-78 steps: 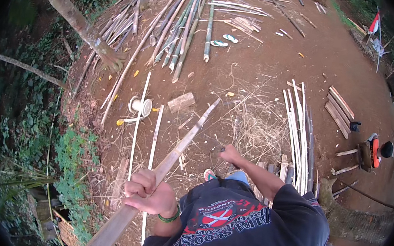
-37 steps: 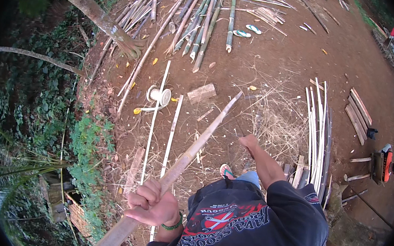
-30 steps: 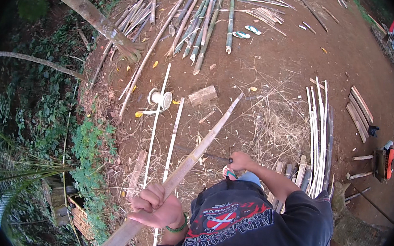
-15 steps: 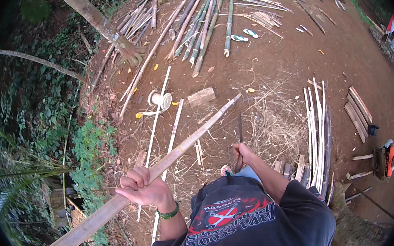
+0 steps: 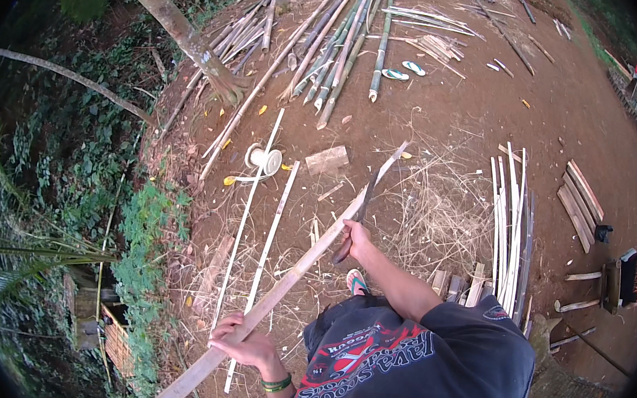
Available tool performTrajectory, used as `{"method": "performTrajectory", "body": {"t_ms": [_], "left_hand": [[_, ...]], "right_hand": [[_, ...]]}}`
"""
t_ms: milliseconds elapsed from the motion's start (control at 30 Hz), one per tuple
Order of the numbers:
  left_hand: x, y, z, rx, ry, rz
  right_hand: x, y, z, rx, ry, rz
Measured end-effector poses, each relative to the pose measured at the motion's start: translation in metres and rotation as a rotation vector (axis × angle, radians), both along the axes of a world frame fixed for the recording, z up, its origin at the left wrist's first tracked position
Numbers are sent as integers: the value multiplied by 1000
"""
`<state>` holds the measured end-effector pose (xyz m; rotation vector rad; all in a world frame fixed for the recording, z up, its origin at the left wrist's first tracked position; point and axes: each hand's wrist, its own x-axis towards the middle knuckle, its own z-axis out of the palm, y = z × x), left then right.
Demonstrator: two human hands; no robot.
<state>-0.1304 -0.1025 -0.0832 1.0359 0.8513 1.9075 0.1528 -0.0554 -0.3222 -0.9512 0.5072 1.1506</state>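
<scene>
My left hand [image 5: 245,343] is wrapped round a long split bamboo slat [image 5: 287,282], which slants from the lower left up to the middle of the view. Farther along the slat, my right hand [image 5: 357,241] is closed on the handle of a machete [image 5: 369,195]. Its dark blade points away from me and lies along the slat's right side near the far end; whether its edge touches the bamboo I cannot tell. Two thin pale bamboo strips [image 5: 273,233] lie on the ground beyond the slat, to its left.
A spool [image 5: 271,162] and a short wood block [image 5: 327,160] lie ahead. Bamboo poles [image 5: 338,70] are piled at the back, sandals [image 5: 396,74] beside them. Shavings [image 5: 448,211] and pale strips [image 5: 511,233] lie right. An orange-and-black object [image 5: 633,279] stands far right; plants [image 5: 148,236] border the left.
My right hand has brought the machete left, from beside the slat onto its far part. My left hand and the slat's near end have shifted down and right in view.
</scene>
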Motion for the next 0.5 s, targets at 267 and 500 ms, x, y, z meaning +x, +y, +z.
{"method": "performTrajectory", "body": {"t_ms": [267, 500], "left_hand": [[-156, -120, -155, -824, 267, 1], [-76, -129, -94, -833, 863, -852]], "right_hand": [[-3, -90, 61, -13, -355, -20], [-24, -145, 69, -58, -731, -39]]}}
